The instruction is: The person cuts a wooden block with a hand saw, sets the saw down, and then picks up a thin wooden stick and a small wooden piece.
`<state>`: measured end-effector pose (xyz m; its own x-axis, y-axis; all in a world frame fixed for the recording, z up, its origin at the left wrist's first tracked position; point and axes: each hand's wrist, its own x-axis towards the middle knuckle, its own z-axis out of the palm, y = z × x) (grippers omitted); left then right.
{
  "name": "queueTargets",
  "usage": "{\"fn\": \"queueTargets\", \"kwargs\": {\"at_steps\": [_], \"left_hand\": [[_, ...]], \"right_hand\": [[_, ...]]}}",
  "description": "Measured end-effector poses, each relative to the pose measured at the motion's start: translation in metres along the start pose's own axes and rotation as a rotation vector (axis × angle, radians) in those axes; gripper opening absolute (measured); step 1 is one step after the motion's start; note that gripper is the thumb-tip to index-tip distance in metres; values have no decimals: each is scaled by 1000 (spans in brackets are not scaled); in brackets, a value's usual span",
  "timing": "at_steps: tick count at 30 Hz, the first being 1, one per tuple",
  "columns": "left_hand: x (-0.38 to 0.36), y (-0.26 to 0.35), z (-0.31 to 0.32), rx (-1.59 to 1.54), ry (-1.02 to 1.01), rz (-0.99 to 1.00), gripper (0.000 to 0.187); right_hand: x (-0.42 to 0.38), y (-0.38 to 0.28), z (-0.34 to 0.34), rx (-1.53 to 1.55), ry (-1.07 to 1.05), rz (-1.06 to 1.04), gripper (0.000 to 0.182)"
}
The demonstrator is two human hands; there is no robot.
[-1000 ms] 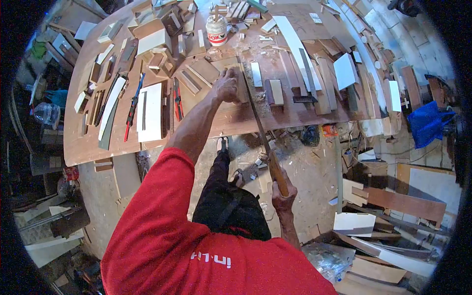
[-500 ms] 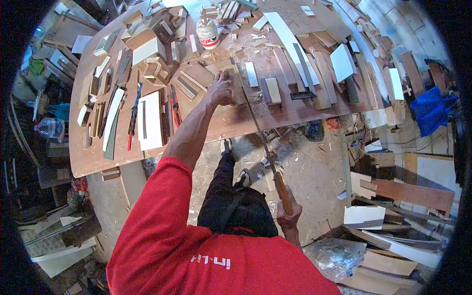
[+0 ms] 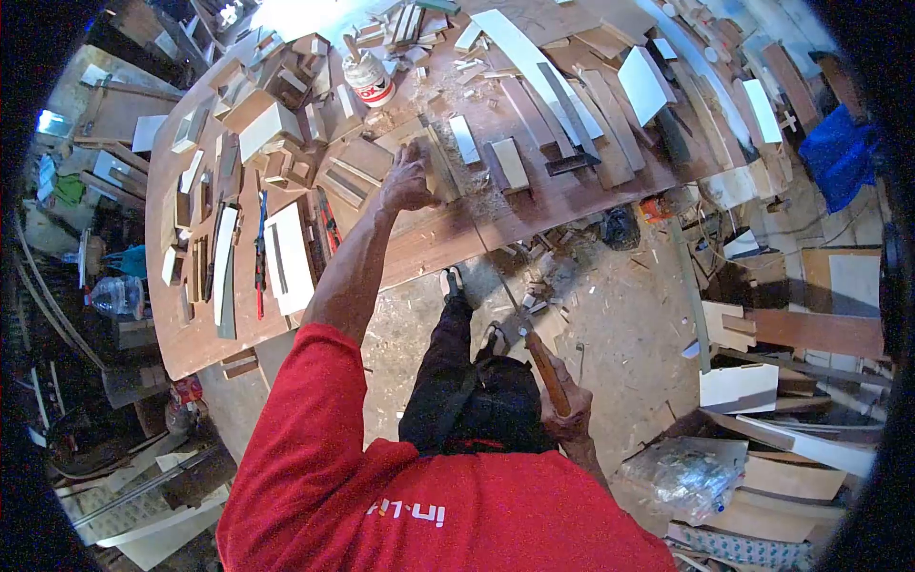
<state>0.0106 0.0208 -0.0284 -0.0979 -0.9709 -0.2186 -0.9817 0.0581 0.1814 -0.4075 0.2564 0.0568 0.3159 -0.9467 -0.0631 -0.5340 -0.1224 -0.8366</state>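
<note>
My right hand (image 3: 568,415), low on the right beside my hip, is wrapped around the wooden handle of a handsaw (image 3: 543,367). From there its long thin blade runs up to the table edge, and the far end lies by the right side of a flat wooden board (image 3: 438,170). Whether the teeth are in the wood is too small to tell. My left hand (image 3: 410,179) lies on that board with its fingers stretched out, left of the blade. Two narrow wood strips (image 3: 348,181) rest just left of this hand.
Wood offcuts and a white tub (image 3: 369,81) stand farther back on the table (image 3: 400,262). White-faced panels (image 3: 289,259) and red-and-black bar clamps (image 3: 261,253) lie to the left. Scraps litter the floor near my feet. Boards and a plastic bag (image 3: 686,477) are at lower right.
The view has turned slightly, so the table appears shifted left. My left hand's fingers look more spread on the board. The saw remains in my right hand, its handle slightly shifted in view.
</note>
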Motion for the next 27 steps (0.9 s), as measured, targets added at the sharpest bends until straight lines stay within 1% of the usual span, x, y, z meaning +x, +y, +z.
{"fn": "queueTargets", "kwargs": {"at_steps": [1,2,3,4,5,7,8,10,11,12,14,16,18,19,20,22,23,24,25,26,27], "left_hand": [[2,-3,4,9,58,7,104],[4,-4,9,13,54,11,104],[2,0,7,-25,40,-50,100],[1,4,2,-61,27,-111,96],[4,4,0,-54,25,-108,96],[11,-2,11,14,-4,-35,106],[13,-7,19,18,-8,-33,106],[15,-11,30,23,81,-58,102],[16,-15,36,23,76,-57,102],[13,-7,26,26,69,-69,101],[4,8,10,25,59,-82,100],[-6,18,1,-139,165,-95,76],[-8,22,-1,-122,167,-115,77],[-7,23,-3,-109,171,-134,78],[-6,22,-4,-110,172,-133,78],[-5,23,-10,16,86,-81,81],[-7,24,-9,10,88,-83,81],[-8,26,-6,-49,174,-83,79],[-8,25,-2,-108,263,-82,77],[-7,24,1,-111,265,-85,77],[-4,19,6,-86,215,-97,74]], "right_hand": [[0,-2,-1,5,5,4,57],[1,-4,-3,44,-22,67,58],[1,-5,-5,82,-50,129,58],[-1,-2,-4,88,-47,131,58],[-3,3,-1,76,-32,109,58],[-4,2,-1,67,-21,96,58],[-3,-3,-3,61,-9,77,58],[-3,-5,-3,55,6,61,57],[-7,-1,-3,28,21,42,55],[-8,2,-2,0,38,22,52],[-1,14,11,13,54,-11,54],[12,13,17,29,71,-46,55],[22,9,21,-30,-39,46,54],[17,16,21,102,-67,168,53],[10,17,16,100,-67,168,53],[-1,14,5,32,4,91,52],[0,15,5,53,92,-31,51],[4,14,5,49,90,-31,51],[13,12,6,20,-22,92,51],[23,9,7,-8,-137,217,51],[34,3,11,28,-141,240,50]]}}
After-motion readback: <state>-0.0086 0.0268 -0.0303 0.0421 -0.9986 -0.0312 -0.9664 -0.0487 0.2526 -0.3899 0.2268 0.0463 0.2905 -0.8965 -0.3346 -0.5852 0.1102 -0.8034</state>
